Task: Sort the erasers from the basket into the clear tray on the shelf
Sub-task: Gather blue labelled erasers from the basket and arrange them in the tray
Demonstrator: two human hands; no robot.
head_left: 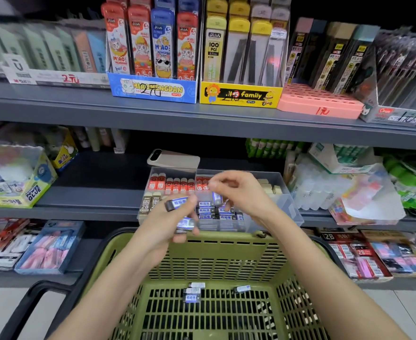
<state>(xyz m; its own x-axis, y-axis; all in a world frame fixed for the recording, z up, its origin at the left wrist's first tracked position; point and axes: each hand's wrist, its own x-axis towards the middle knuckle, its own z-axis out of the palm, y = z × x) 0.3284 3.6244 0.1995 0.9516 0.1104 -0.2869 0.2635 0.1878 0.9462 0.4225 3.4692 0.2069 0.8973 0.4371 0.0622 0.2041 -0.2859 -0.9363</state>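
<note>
Your left hand (170,217) holds a bunch of blue-sleeved erasers (178,202) just above the far rim of the green basket (226,238), its grip clenched round them. Your right hand (241,192) hovers over the clear tray (289,204) on the shelf (91,192), its grip pinching a single eraser (217,198) above the rows packed inside. A few loose erasers (193,293) lie on the basket floor. A phone (172,158) rests behind the tray.

Head-worn view, downward, close above basket (214,263)
</note>
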